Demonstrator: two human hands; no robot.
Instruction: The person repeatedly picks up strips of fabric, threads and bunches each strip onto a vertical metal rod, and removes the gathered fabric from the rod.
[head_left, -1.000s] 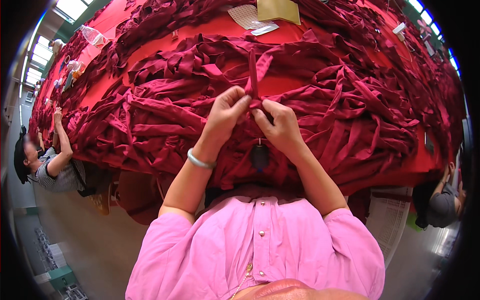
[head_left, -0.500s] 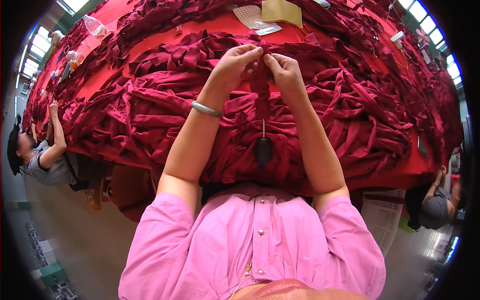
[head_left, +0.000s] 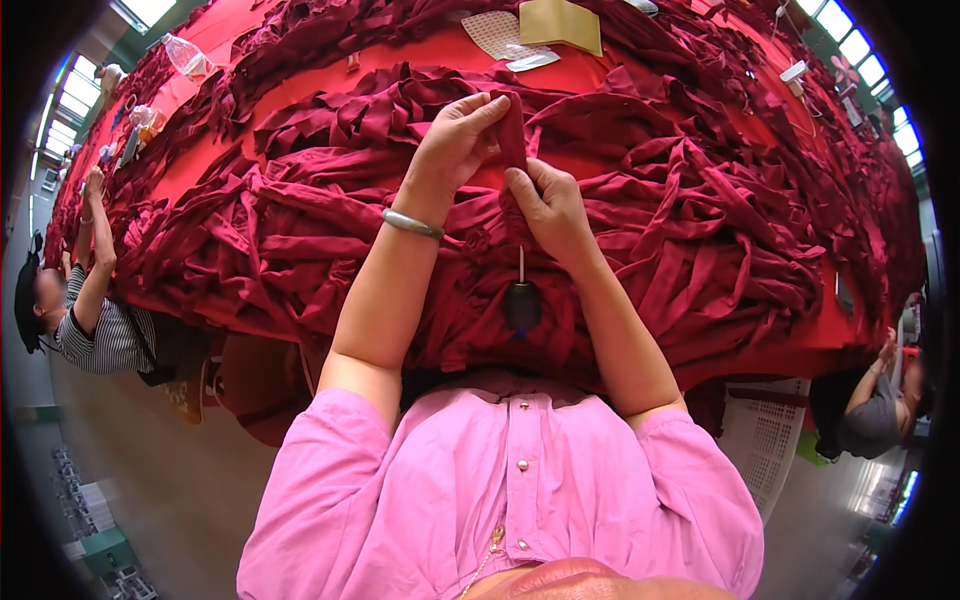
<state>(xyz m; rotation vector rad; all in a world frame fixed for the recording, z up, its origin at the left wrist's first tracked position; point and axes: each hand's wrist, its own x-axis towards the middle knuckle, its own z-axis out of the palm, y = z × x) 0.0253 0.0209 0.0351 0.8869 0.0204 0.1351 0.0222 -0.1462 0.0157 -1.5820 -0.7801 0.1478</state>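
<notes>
Since half a second ago, in the head view, the right grip (head_left: 553, 208) has come down the strip (head_left: 511, 130), while the left grip (head_left: 448, 145) stays high. The left grip pinches the strip's upper end; the right grip closes on it lower down. Nearer the body than the grips is a tool (head_left: 522, 306), shaft toward them; cloth (head_left: 330, 220) lies around them; a yellow card (head_left: 561, 27) lies beyond

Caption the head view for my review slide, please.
Left hand and right hand pinch a crimson fabric strip over heaped crimson cloth, a black-handled metal rod between the forearms.
</notes>
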